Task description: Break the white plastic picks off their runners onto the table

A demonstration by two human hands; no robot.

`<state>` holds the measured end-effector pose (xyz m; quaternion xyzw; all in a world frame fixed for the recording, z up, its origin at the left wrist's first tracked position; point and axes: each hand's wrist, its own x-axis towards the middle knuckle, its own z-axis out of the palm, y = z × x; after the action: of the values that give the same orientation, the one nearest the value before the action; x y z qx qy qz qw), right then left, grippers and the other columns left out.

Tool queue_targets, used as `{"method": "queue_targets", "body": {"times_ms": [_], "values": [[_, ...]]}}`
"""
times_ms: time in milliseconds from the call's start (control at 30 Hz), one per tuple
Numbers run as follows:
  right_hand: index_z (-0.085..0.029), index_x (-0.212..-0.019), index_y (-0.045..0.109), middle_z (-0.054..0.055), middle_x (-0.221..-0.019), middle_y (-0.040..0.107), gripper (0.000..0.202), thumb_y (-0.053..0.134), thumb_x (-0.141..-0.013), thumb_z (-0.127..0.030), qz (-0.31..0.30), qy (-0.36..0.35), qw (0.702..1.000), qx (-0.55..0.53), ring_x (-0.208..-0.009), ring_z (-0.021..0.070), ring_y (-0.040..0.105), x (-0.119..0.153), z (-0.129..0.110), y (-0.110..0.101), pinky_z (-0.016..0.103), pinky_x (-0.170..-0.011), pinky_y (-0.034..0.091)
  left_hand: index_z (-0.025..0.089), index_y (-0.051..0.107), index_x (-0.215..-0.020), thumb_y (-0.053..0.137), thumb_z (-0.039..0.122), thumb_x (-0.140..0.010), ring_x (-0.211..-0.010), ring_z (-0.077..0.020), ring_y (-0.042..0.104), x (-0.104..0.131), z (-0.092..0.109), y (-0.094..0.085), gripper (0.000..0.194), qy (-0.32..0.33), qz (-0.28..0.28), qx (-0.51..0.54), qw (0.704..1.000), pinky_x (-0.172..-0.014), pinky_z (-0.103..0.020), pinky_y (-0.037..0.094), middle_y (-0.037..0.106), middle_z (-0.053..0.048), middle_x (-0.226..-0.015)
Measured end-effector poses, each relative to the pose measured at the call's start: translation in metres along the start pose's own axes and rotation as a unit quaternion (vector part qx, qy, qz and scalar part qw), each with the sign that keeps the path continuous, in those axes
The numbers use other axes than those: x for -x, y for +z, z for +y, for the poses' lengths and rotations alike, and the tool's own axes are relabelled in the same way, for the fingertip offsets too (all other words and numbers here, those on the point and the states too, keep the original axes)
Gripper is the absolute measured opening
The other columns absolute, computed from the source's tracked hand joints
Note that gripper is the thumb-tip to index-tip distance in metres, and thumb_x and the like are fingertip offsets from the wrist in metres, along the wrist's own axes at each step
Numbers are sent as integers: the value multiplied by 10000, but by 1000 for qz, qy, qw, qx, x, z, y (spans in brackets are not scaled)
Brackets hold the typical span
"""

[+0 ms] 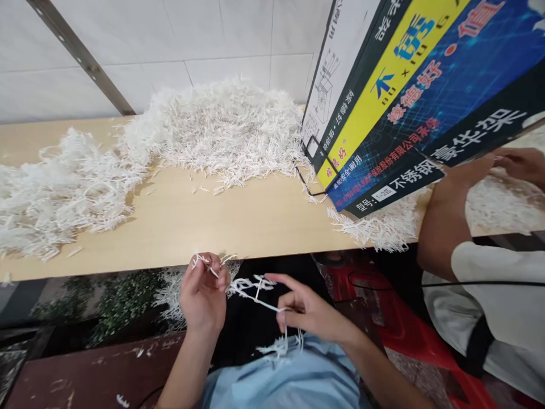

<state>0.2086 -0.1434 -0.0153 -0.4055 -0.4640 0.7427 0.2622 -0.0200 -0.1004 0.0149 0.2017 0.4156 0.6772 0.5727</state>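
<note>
A thin white branched strip point(259, 298), which looks like plastic, stretches between my two hands over my lap. My left hand point(203, 298) is closed, its curled fingers gripping the strip's left part near the table's front edge. On the other side, my right hand point(304, 307) pinches the strip between thumb and fingers, with the index finger extended along an upper branch. More white strands point(279, 345) hang below the right hand against my light blue shirt point(293, 378). Large heaps of similar white pieces point(225, 130) lie on the table point(187, 227) beyond my hands.
A tall printed box point(383, 102) stands at the right of the table, with loose pieces around its base. Past it, another person's arm point(445, 210) rests by another heap. A red stool point(409, 324) is below right, a brown bench point(85, 375) below left.
</note>
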Motion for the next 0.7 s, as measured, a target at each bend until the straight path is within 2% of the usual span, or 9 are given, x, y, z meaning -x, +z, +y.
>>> {"method": "queue_targets", "body": {"times_ms": [100,167,233,300,400,467,567,633,700], "values": [[-250,-1290,670,16,-778,667,375,686,-931,-359,130,-108,984,63,-730,170,619,5,-9,-10,319,-743,502,202,639,-952,743,295,-861,-553,-100,554,8,-12,-17,167,23,-10,-87,996,-483,-240,458,612,-7,-886],[-247,-1135,736,72,-924,696,266,652,-949,-419,173,-183,967,50,-767,196,657,0,-12,-5,357,-745,540,247,660,-1110,802,258,-811,-578,-96,586,20,-27,-19,330,5,-22,-147,989,-507,-242,497,669,-25,-1038],[-256,-1126,731,111,-1117,708,246,628,-962,-408,176,-246,953,30,-882,232,705,-13,-13,8,393,-789,579,225,703,-1109,859,263,-752,-684,-121,652,36,-42,-16,392,-74,-26,-160,984,-593,-235,546,706,-55,-1073],[-271,-1144,724,107,-1172,724,216,580,-984,-297,167,-309,932,88,-1055,259,705,-31,-10,25,445,-931,577,200,742,-1003,861,371,-741,-862,-186,715,49,-51,-10,335,-174,11,-59,983,-734,-263,595,735,-78,-1018],[-274,-1162,738,92,-1049,759,345,497,-961,-131,126,-398,860,292,-1160,264,674,-58,-2,49,490,-1051,540,222,748,-950,751,507,-841,-993,-227,730,58,-50,-8,305,-281,73,102,951,-855,-326,608,753,-88,-1022],[-243,-1172,741,123,-1124,753,376,497,-927,-95,104,-415,807,407,-1260,299,629,-71,6,60,559,-1118,491,200,738,-934,687,489,-907,-978,-224,735,56,-45,-16,294,-307,128,139,933,-852,-321,605,753,-101,-996],[-201,-1266,703,152,-1466,611,409,535,-907,-99,33,-398,774,492,-1479,349,437,-79,17,71,652,-1223,338,168,689,-874,737,408,-879,-763,-196,723,42,-44,-41,245,-264,243,92,929,-695,-279,592,707,-72,-805],[-197,-1396,625,125,-1605,469,501,563,-905,-118,-54,-381,784,488,-1542,317,349,-80,22,74,576,-1247,348,178,645,-865,789,440,-818,-593,-163,652,25,-47,-64,302,-178,305,16,935,-586,-272,559,642,-13,-700],[-215,-1455,581,104,-1645,410,550,563,-912,-129,-86,-364,813,446,-1528,276,386,-81,26,71,469,-1219,425,190,630,-916,733,564,-823,-535,-156,606,4,-49,-91,399,-68,343,-76,934,-572,-297,550,623,4,-699]]}}
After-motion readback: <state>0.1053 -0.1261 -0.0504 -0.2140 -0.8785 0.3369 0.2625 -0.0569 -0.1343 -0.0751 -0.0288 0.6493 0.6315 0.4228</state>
